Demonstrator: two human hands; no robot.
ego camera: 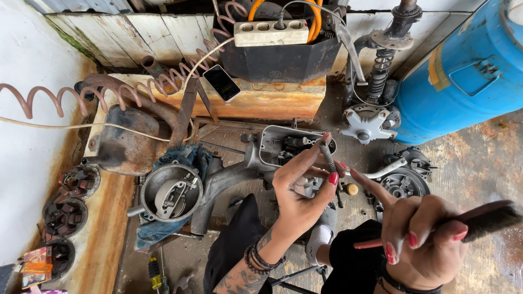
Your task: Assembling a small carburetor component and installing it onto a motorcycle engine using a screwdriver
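2 hands (302, 190) (422, 239) grip a threaded bolt (328, 158) and a brush (482, 220) over an oily concrete floor (479, 158).

Dark-screened phone (222, 82) on rusty ledge; orange packets (35, 268) lower left

We saw a blue drum (468, 71) at right, a shock absorber (381, 71) beside it, a power strip (271, 32) on a black box (280, 60), and a phone (222, 83) on the rusty bench (272, 103). A round drum housing (171, 191) lay on blue cloth (155, 231); a coiled hose (65, 98) ran left.
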